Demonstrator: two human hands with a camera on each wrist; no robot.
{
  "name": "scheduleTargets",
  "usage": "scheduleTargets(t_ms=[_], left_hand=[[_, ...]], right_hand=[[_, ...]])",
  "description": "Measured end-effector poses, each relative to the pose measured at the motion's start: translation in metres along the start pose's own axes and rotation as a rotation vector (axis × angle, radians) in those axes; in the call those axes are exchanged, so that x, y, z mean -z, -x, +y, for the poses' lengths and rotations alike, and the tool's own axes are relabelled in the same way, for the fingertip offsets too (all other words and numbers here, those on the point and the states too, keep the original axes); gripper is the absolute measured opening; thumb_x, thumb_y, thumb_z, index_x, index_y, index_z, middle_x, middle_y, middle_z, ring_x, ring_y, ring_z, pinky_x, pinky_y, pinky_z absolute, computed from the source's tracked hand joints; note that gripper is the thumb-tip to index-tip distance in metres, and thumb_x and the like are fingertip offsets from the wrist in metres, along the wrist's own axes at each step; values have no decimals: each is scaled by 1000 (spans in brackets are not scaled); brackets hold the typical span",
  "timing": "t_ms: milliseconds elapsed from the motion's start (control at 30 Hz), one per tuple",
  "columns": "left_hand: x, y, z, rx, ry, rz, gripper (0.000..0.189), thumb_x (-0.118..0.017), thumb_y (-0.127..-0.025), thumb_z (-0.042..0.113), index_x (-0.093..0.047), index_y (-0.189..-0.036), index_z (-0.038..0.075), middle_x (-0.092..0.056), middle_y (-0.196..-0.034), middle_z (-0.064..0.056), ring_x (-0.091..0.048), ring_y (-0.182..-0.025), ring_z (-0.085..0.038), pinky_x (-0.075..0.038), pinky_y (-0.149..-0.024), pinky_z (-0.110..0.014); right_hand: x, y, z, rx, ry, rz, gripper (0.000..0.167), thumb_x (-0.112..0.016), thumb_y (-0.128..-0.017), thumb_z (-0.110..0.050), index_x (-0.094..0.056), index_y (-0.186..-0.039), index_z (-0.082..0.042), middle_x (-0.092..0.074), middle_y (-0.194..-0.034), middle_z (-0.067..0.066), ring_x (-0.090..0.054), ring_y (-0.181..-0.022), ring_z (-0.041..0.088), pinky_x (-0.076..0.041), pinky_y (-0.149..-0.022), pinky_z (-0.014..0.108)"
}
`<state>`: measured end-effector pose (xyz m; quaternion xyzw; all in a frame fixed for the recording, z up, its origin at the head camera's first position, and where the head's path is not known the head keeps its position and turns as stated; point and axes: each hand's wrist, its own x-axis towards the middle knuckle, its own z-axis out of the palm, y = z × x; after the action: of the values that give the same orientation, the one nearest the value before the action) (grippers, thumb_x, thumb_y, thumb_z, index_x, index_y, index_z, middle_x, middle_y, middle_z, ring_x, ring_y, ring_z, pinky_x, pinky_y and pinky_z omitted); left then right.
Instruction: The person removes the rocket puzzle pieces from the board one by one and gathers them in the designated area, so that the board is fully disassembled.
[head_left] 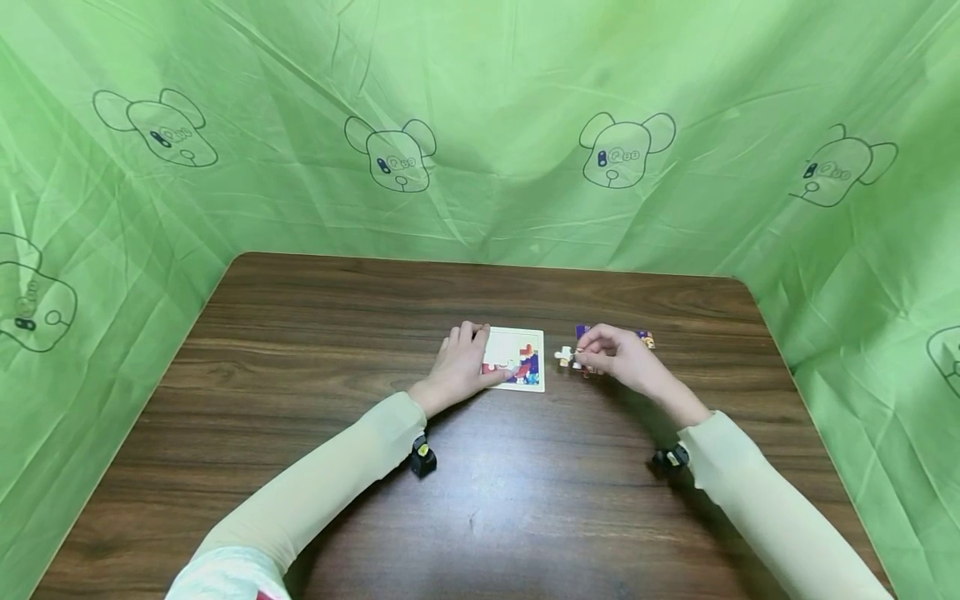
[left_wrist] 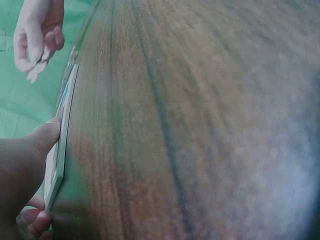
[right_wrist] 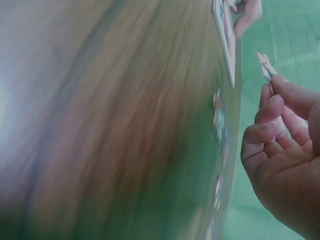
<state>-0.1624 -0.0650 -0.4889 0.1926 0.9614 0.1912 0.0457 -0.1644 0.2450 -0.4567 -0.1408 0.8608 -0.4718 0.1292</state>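
Observation:
A square jigsaw puzzle board (head_left: 533, 333) with a pale frame lies in the middle of the table, partly filled with colourful pieces along its lower and right parts. My left hand (head_left: 462, 360) holds the board at its left side, the thumb over its lower edge and the fingers curled at its upper left. To the right, my right hand (head_left: 621, 360) pinches a small puzzle piece (right_wrist: 267, 65) between thumb and fingertips. In the right wrist view the piece is raised above the table, its face seen nearly edge-on.
Loose puzzle pieces (right_wrist: 218, 117) lie on the table right of the board, several of them partly hidden under the right hand. The brown wooden table (head_left: 315, 333) is bounded by a green cloth (head_left: 495, 217) with mouse-like drawings at the back and sides.

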Motion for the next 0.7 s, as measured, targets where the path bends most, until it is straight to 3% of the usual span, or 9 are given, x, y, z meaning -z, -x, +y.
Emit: scheduleTargets(t_ms=[333, 700], left_hand=[[1, 1, -1, -5, 1, 5, 95, -73, -92, 59, -41, -155, -4, -46, -145, -21, -46, -128, -36, -41, -106, -47], [2, 2, -1, -3, 0, 3, 95, -73, -92, 58, -40, -155, -5, -45, -145, -21, -46, -128, -37, -41, -106, -48]], right_hand=[[34, 29, 33, -98, 26, 69, 23, -77, -96, -18, -68, -111, -2, -72, -94, 18, -66, -69, 21, -53, -61, 31], [41, 33, 48, -113, 75, 87, 24, -76, -96, -14, -69, -112, 3, -73, -94, 15, -61, -68, 10, -52, -58, 27]])
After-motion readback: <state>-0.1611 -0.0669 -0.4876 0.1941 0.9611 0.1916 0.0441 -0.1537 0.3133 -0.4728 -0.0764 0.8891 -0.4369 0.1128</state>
